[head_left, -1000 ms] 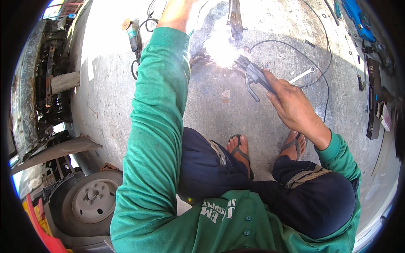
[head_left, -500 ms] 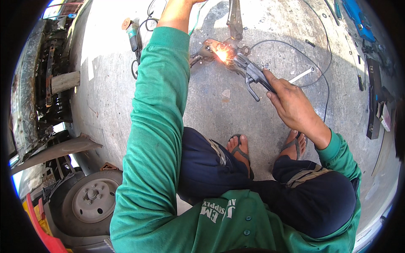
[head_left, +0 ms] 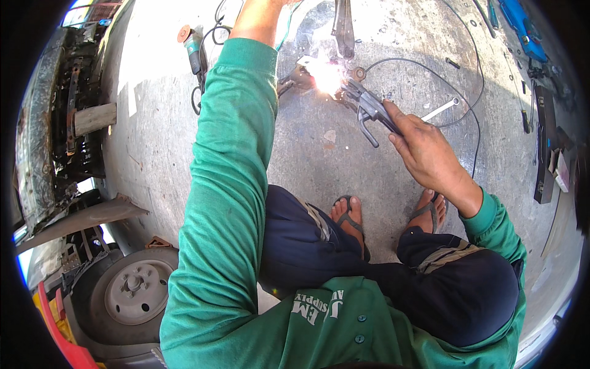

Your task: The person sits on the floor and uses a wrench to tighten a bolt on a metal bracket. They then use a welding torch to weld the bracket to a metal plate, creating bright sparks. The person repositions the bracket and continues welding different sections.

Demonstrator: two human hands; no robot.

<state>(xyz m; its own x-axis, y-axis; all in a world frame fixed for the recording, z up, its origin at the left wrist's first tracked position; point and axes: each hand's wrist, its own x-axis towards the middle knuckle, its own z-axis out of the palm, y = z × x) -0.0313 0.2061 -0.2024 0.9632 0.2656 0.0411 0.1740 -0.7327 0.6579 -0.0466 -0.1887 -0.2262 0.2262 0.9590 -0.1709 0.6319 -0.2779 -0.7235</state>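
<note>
My right hand [head_left: 423, 142] is wrapped round the handle of a welding electrode holder [head_left: 370, 106], a dark clamp with a curved lever below. Its jaws point up and left at a metal workpiece [head_left: 299, 79] on the concrete. A white-hot glare with sparks burns where the holder's tip meets the workpiece and hides that spot. My left arm reaches up past the workpiece; only the edge of my left hand [head_left: 289, 2] shows at the top, its fingers cut off by the frame. Near it a long rusty metal bar [head_left: 344, 29] runs down toward the glare.
An angle grinder [head_left: 193, 50] lies on the floor at the upper left. Right of the holder are a wrench [head_left: 440, 111] and a looping black cable [head_left: 424, 65]. A blue tool [head_left: 522, 29] and a long dark box [head_left: 544, 144] lie far right. A wheel [head_left: 136, 292] stands lower left.
The glow at the workpiece has grown from orange sparks to a larger white glare with a little smoke. Both hands stay nearly where they were.
</note>
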